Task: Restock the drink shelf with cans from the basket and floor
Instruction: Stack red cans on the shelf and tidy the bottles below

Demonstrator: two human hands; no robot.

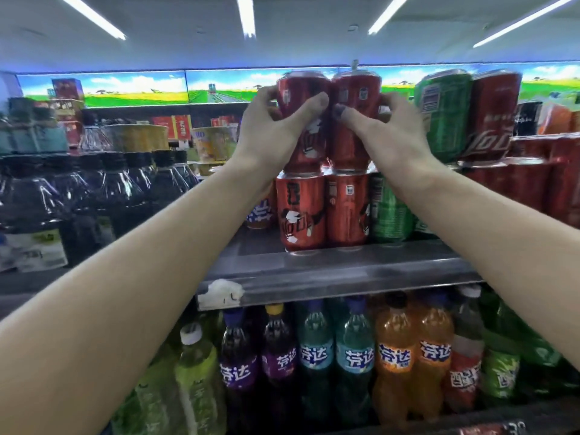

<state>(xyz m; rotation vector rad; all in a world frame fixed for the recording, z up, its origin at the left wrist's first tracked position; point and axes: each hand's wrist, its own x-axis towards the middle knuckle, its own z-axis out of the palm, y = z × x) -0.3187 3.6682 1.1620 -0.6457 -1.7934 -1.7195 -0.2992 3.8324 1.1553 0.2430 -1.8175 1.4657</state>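
Two bare forearms reach up from the camera; the left hand (276, 130) curls its fingers (318, 100) round one red can (303, 86), the right hand (386, 133) grips a second red can (356, 89). Both sit atop the lower cans (323, 211) on the shelf (339, 271). Stacking seems underway; the basket and floor are out of sight.

Dark bottles (94, 189) wrapped in clear film stood in packs at the left. Below, a row of soda bottles ran purple (238, 356), teal (354, 346) and orange (395, 350), with a pale green bottle (194, 372) at its left end. Noodle cups (210, 146) sat further back, under a bright landscape banner (103, 86) and ceiling strip lights (246, 14).
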